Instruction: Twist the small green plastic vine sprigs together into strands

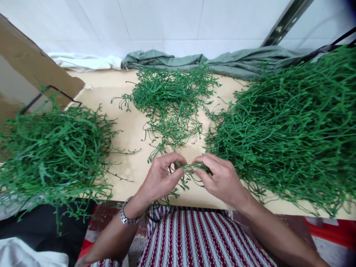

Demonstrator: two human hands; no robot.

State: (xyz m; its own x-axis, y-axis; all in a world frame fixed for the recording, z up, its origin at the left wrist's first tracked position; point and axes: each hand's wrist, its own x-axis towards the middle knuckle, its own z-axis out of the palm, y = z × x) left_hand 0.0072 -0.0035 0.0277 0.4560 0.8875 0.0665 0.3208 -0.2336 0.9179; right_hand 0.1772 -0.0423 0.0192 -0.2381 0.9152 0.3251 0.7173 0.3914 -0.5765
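My left hand (162, 178), with a metal-band watch (126, 213) on its wrist, pinches a few thin green artificial plant stems (188, 169) between thumb and fingers. On the same stems, a short way to the right, the fingertips of my right hand (222, 180) are closed as well. Some stem ends hang below my left hand over the table's front edge. Just beyond both hands lies a loose middle pile of green stems (169, 92) with small budded tips. How the held stems join is too small to make out.
A large heap of stems (292, 129) covers the right of the pale table (128, 126). Another tangled heap (61, 148) sits at the left, overhanging the front edge, near a cardboard box (55, 63). Green cloth (230, 63) lies along the tiled wall.
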